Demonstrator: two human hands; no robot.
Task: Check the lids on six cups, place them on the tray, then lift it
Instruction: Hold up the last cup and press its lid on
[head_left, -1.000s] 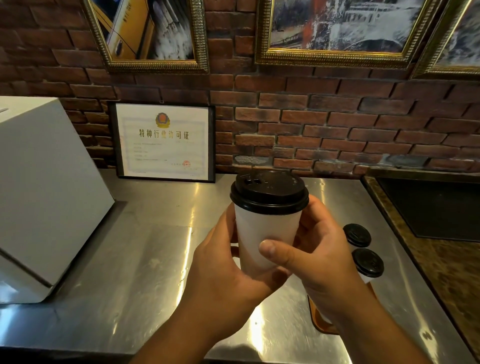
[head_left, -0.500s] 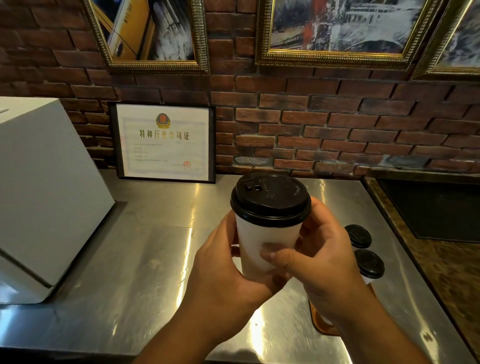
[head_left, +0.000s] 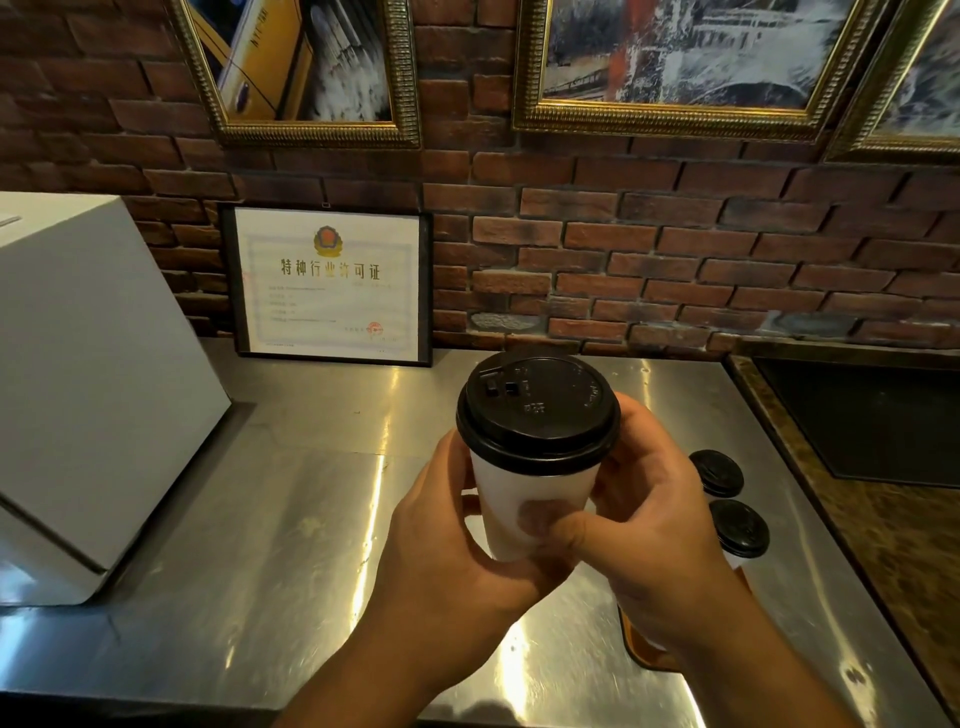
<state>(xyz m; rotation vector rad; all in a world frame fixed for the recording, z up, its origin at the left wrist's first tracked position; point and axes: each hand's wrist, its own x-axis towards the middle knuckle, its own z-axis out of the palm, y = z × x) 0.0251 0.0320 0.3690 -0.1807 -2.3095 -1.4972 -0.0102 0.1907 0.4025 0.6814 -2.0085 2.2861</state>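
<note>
From the head camera, a white paper cup (head_left: 524, 499) was held upright in the air above the steel desk (head_left: 291, 509), near the middle of the view. Its black lid (head_left: 537, 410) sat on the rim and looked level all the way round, with the sip flap at its far-left edge.

The left hand (head_left: 447, 545) gripped the cup from the left, palm against the wall and fingers curled behind the lower part. The right hand (head_left: 654, 530) gripped it from the right, fingers wrapped round the far side just under the lid and the thumb (head_left: 540, 517) laid across the front of the cup. Both hands touched the cup, not the lid's top.

To the right of the held cup, partly hidden behind the right hand, two more cups (head_left: 717, 473) with black lids stood side by side, almost touching each other. Below them, an orange-brown corner of the tray (head_left: 644, 654) showed under the right wrist; whether those cups stood on it could not be told.

Well to the left of the held cup a white box (head_left: 88, 395) rested on the desk. Behind the cup and to its left, a framed certificate (head_left: 332, 283) leaned against the brick wall (head_left: 675, 249), and gilt-framed pictures (head_left: 685, 62) hung higher up. Far to the cup's right lay a dark panel (head_left: 872, 415) set in a brown surface.
</note>
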